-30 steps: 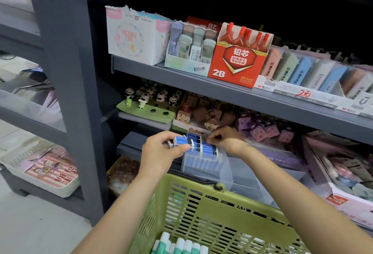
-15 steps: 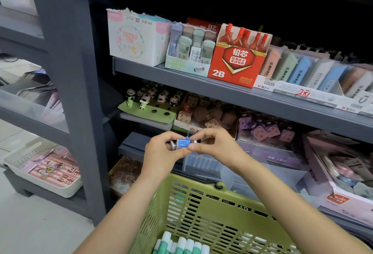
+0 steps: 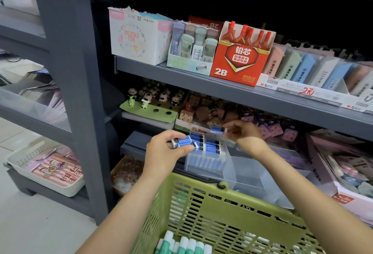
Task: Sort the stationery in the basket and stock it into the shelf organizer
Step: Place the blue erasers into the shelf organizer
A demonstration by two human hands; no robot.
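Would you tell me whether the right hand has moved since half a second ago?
Yes: the right hand moved right, away from the left hand, over the clear plastic organizer.

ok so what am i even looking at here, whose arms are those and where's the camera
No machine here: the arms belong to a person, and the single camera is worn on their head, looking forward and down. The left hand grips blue erasers. The right hand pinches one blue eraser above a clear shelf organizer, whose left compartment already holds a row of them. In front is a green basket holding white and green tubes. A red 2B lead box stands on the shelf above.
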